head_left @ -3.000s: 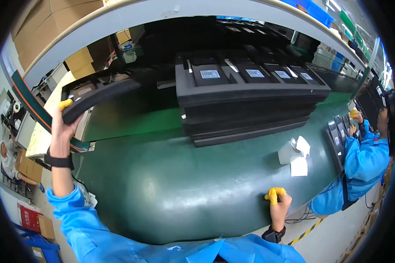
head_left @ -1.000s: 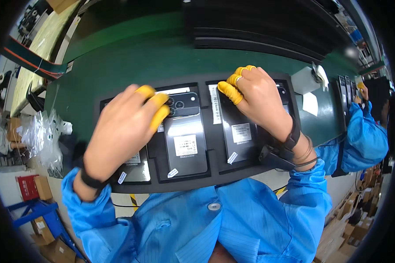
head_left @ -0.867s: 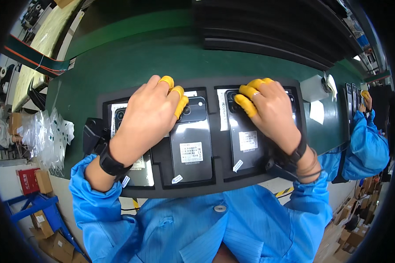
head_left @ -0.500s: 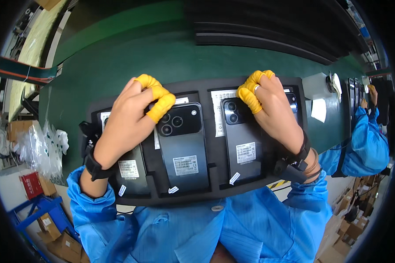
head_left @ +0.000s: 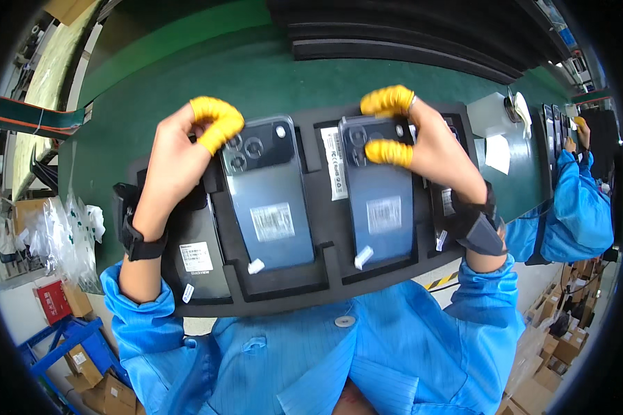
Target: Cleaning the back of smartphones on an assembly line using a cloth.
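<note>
A black foam tray (head_left: 284, 302) with several compartments lies before me, holding dark smartphones back side up. My left hand (head_left: 176, 152), in yellow finger cots, is closed on the upper left corner of a smartphone (head_left: 270, 235) beside its camera lenses. My right hand (head_left: 439, 149), also in yellow finger cots, grips another smartphone (head_left: 381, 242); its thumb lies across the camera area and fingers are at the top edge. Both phones look raised from their compartments, with a label and a small white tab on each. A third phone (head_left: 197, 235) lies under my left forearm; a fourth is partly hidden beneath my right wrist.
The tray sits on a green table (head_left: 270, 79). Stacked black foam trays (head_left: 408, 52) stand at the back. A grey-white box (head_left: 488, 114) and white paper (head_left: 497, 153) lie at right. Farther right, a co-worker in blue sleeves (head_left: 578, 214) works beside more phones. Clear plastic bags (head_left: 66, 238) hang at left.
The two middle phones have moved up and away from the lower edge of their compartments, with my hands on them. My right thumb now lies over the camera lenses.
</note>
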A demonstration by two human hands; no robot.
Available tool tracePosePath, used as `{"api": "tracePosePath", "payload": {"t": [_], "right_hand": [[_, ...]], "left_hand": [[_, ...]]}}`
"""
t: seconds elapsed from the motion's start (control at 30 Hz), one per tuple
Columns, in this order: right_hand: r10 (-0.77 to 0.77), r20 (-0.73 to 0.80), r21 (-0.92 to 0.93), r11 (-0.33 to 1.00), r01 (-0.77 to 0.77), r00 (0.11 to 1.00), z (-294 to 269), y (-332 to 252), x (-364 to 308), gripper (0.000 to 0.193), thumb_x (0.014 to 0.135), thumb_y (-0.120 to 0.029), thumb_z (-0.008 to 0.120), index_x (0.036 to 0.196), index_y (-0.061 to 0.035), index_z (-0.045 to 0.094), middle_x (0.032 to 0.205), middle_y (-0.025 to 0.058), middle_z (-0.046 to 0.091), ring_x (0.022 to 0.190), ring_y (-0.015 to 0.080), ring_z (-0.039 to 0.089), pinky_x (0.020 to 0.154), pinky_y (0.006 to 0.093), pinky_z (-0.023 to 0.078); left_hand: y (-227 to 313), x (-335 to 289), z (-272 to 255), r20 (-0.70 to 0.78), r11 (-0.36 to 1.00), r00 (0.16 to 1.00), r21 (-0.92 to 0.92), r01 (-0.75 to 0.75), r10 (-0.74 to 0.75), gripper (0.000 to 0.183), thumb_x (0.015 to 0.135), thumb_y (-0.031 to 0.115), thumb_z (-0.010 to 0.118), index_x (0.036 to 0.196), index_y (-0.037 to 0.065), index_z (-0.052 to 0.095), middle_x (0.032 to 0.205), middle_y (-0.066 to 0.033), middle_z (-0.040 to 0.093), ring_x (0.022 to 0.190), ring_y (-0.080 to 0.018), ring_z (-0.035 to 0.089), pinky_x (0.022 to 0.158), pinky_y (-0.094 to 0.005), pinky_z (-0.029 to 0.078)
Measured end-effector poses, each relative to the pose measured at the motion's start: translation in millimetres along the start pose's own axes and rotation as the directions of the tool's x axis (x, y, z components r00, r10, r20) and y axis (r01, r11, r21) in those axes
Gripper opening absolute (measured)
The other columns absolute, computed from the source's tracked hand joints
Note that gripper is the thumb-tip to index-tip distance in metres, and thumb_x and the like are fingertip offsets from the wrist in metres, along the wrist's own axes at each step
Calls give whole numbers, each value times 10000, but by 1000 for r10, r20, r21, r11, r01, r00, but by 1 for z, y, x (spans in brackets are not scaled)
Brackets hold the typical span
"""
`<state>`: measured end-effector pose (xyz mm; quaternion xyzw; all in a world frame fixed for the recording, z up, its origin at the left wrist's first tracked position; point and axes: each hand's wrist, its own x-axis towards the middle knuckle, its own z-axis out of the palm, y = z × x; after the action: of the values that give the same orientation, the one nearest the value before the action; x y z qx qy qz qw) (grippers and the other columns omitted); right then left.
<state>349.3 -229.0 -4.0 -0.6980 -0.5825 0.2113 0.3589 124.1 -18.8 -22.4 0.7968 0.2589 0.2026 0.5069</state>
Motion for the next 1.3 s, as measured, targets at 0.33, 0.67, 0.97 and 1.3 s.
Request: {"api": "tracePosePath", "payload": {"t": [0.33,0.67,0.97,1.3], "right_hand": [[-109,-254,-379,925,4,961,-51,17,-34,257,815,-112,644,1055,-20,639,984,137,635,891,295,598,823,351,466],[-41,-237,-650,749,-127,971,-31,43,-60,235,834,-191,624,1025,-55,646,998,152,553,966,332,485,866,400,374],[98,-161,96,992,-83,982,-65,64,-64,353,762,-73,724,1064,-18,550,1080,57,580,1019,159,541,938,275,398],[-267,-277,-505,858,97,923,-57,31,-10,363,833,-161,660,1169,-53,580,1164,94,607,1113,247,548,979,328,388]], "left_hand": [[4,-43,-54,-47,835,964,513,-200,260,196,902,112,552,1038,0,638,1023,-120,620,948,-220,583,846,-308,441],[-11,-70,-42,33,668,973,722,-181,229,215,855,80,593,1054,20,652,1050,-156,531,985,-297,521,861,-344,420],[-22,-67,-66,22,968,994,228,-108,106,136,869,41,584,983,-30,603,1003,-82,572,932,-185,545,859,-273,406],[39,-48,-44,49,732,926,598,-327,374,220,790,58,666,1000,13,617,996,-119,627,939,-252,584,850,-321,434]]}}
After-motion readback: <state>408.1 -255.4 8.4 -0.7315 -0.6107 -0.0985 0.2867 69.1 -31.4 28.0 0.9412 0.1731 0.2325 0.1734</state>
